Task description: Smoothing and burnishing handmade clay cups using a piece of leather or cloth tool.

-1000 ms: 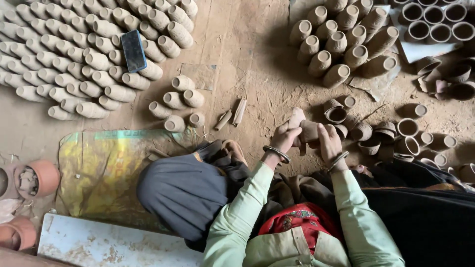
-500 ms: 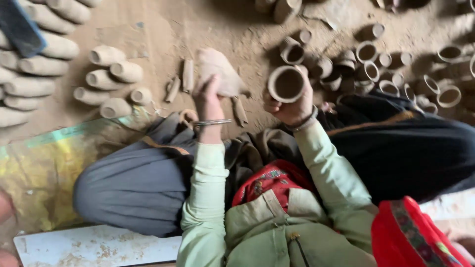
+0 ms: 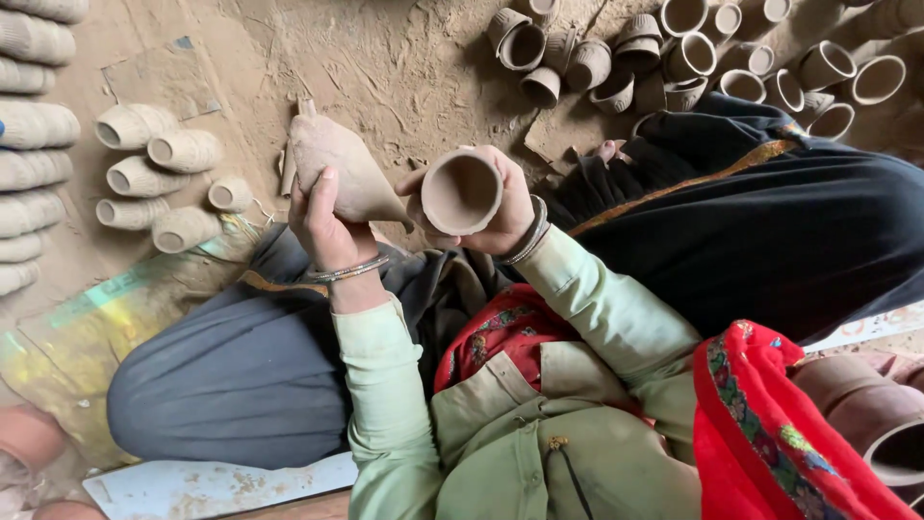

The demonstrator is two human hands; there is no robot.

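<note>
My right hand (image 3: 505, 207) grips a small brown clay cup (image 3: 460, 193), its open mouth turned up toward me. My left hand (image 3: 322, 226) holds a crumpled, clay-stained cloth (image 3: 342, 173) just left of the cup, its tip close to the cup's rim. Both wrists wear metal bangles, and pale green sleeves cover my arms. I sit cross-legged on the dirt floor in grey trousers (image 3: 231, 366).
Stacked pale clay cups (image 3: 154, 169) lie on their sides at the left. Loose cups (image 3: 674, 58) are scattered at the top right. A dark cloth (image 3: 770, 221) covers my right leg, a red scarf (image 3: 770, 433) hangs at lower right, and yellow plastic sheet (image 3: 87, 337) lies at left.
Both hands have come closer to me with the cup and cloth. The cup has been lifted off the floor pile and turned mouth-up; the cloth has closed in on it.
</note>
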